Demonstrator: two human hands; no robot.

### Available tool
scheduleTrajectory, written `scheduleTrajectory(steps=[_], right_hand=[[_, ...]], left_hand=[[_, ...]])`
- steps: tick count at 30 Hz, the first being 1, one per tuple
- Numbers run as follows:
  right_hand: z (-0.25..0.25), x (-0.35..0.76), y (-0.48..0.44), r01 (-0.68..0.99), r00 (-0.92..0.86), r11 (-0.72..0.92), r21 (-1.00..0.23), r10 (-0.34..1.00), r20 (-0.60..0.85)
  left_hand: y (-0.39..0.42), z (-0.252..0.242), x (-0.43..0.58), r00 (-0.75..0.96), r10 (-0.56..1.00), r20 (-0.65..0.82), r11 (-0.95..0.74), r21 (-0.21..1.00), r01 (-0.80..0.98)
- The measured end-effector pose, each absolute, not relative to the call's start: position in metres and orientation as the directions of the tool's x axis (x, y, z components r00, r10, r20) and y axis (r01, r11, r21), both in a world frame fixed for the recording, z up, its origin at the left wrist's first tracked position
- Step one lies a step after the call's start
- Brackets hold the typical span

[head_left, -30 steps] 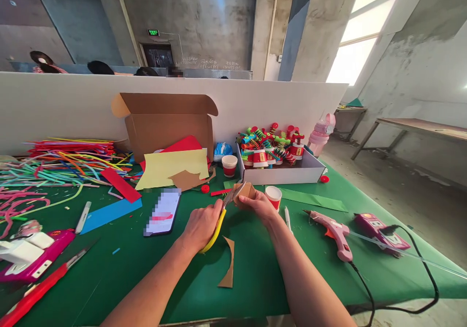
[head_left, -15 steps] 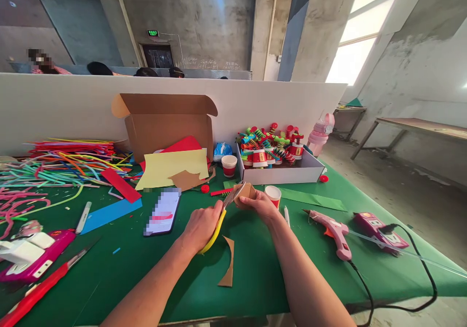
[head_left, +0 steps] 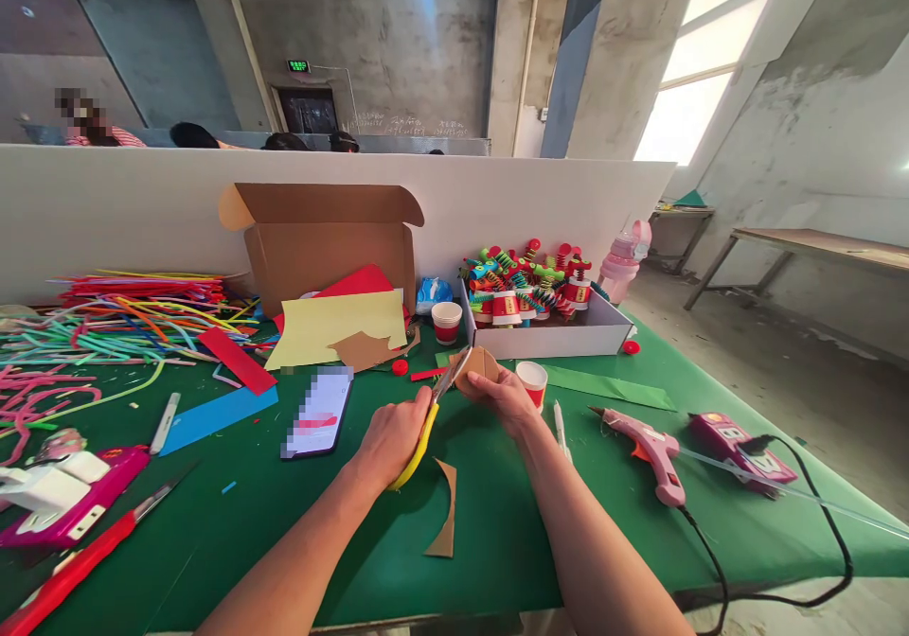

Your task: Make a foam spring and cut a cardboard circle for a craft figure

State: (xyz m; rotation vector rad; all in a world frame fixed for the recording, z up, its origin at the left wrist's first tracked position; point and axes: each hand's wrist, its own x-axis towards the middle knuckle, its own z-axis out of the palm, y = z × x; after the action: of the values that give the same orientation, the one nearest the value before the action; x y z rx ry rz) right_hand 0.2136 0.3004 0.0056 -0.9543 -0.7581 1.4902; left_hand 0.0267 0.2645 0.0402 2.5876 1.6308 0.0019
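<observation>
My left hand (head_left: 395,439) is closed round the yellow handles of a pair of scissors (head_left: 418,447). The scissor blades point up and right, against the left edge of a small brown cardboard piece (head_left: 480,367). That piece is pinched in my right hand (head_left: 506,399), its thumb on the near face. Beneath the scissors a curved cardboard offcut (head_left: 446,513) lies on the green table. Just behind my right hand stands a red and white paper cup (head_left: 532,382), with a white pen (head_left: 561,428) to its right.
At right lie a pink glue gun (head_left: 657,451), its cable and a power strip (head_left: 742,451). A tray (head_left: 554,341) of colourful figures stands behind. Leftward are a phone (head_left: 318,411), red-handled knife (head_left: 92,556), pipe cleaners (head_left: 142,314) and an open cardboard box (head_left: 327,262).
The cardboard piece has turned slightly in my right hand, and the scissor blades have shifted a little to stand more upright beside it. Both hands keep their hold.
</observation>
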Motion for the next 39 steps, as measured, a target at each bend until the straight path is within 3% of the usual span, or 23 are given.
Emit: scheduleTrajectory(steps=[5, 21, 39], right_hand=[[0.002, 0.196, 0.3, -0.57, 0.138, -0.044, -0.821, 0.979, -0.149], [0.007, 0.211, 0.302, -0.418, -0.004, -0.058, -0.907, 0.998, -0.062], [0.009, 0.217, 0.301, -0.4, -0.069, -0.126, -0.908, 0.992, -0.107]], left_hand=[[0.267, 0.036, 0.026, 0.411, 0.911, -0.009, -0.41, 0.079, 0.909], [0.263, 0.038, 0.027, 0.402, 0.916, 0.005, -0.401, 0.047, 0.915], [0.263, 0.04, 0.028, 0.427, 0.904, 0.009, -0.427, 0.021, 0.904]])
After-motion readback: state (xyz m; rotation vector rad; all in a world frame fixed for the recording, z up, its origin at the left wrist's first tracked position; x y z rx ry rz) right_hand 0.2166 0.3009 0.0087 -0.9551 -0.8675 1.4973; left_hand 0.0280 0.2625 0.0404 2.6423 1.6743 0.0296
